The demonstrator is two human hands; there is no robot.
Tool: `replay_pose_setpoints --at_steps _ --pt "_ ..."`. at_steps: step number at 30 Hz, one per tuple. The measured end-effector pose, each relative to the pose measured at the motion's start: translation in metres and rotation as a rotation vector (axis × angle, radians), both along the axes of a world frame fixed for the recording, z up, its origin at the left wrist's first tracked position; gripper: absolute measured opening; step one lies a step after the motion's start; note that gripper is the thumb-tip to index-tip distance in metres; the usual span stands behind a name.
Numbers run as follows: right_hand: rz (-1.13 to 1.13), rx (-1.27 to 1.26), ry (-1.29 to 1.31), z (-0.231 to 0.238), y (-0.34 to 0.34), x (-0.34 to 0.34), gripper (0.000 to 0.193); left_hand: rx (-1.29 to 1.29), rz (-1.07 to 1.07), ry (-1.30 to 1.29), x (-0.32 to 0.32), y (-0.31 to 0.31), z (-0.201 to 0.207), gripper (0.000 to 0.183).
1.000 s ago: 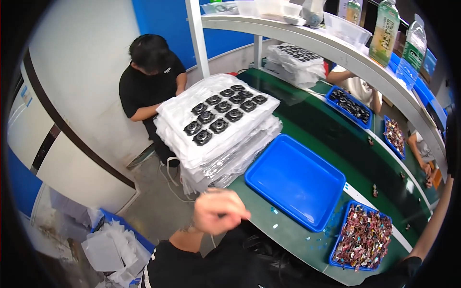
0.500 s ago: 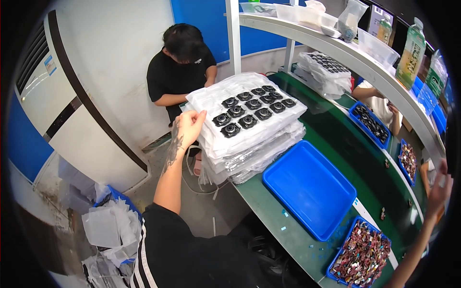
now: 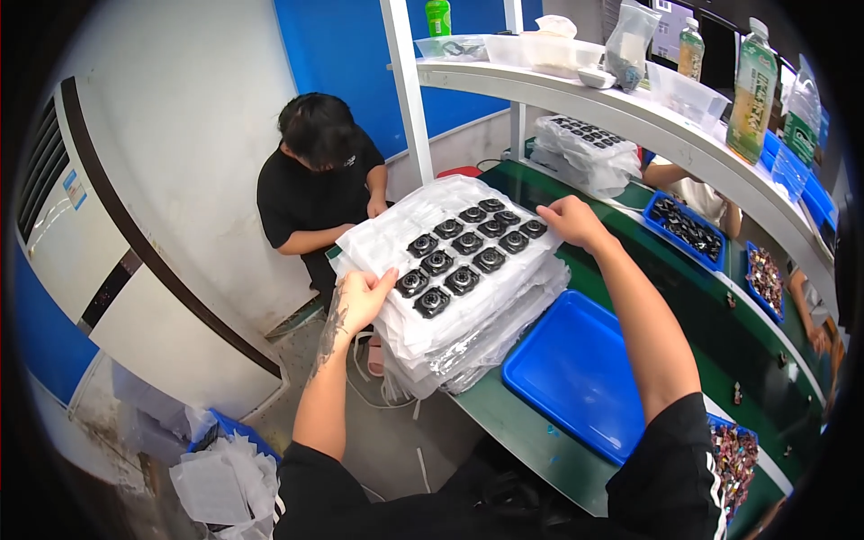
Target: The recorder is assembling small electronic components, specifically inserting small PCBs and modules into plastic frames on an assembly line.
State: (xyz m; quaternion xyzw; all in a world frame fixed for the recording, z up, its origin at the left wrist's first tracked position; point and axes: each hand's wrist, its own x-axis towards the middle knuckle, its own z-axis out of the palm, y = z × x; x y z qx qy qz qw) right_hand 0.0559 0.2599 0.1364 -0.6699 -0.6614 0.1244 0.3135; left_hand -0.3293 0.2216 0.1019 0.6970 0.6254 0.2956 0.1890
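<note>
A tall stack of white trays and thin plastic sheets [image 3: 477, 346] stands at the left end of the green table. On the top white tray [image 3: 378, 236] sit several black square parts with round, lens-like centres [image 3: 462, 280], in rows. My left hand [image 3: 362, 297] is closed on the tray's near left edge, thumb and fingers pinched together. At the far right corner my right hand [image 3: 574, 221] is closed too, its fingertips pinching the tray's edge. To the right of the stack lies a blue tray [image 3: 567, 373] with nothing in it, partly hidden by my right forearm.
A person in black [image 3: 319, 171] stands beyond the stack. A white shelf [image 3: 576, 79] with tubs and bottles [image 3: 752, 94] arches over the green belt [image 3: 621, 261]. Blue bins of small parts [image 3: 686, 225] sit along it. White sheets [image 3: 225, 481] pile up at lower left.
My right hand has come from the far right to the tray's far right corner. My left hand stays at the left edge. The view has tilted up somewhat.
</note>
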Motion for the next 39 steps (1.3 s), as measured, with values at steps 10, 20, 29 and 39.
replay_pose_setpoints --at_steps 10,20,29,39 --pt "0.058 -0.186 -0.071 0.001 0.051 -0.013 0.027 -0.452 -0.059 -0.821 -0.007 0.001 0.003 0.041" --pt "-0.067 0.017 -0.005 0.005 0.058 -0.021 0.021 -0.399 -0.076 -0.746 0.009 0.005 0.047 0.025" --pt "0.045 0.039 0.254 0.000 0.043 -0.009 0.019 -0.401 -0.132 -0.958 0.037 -0.007 0.058 0.027" --pt "-0.152 -0.068 0.615 -0.003 -0.054 0.074 0.014 -0.511 -0.336 -0.944 0.107 -0.005 0.060 0.028"
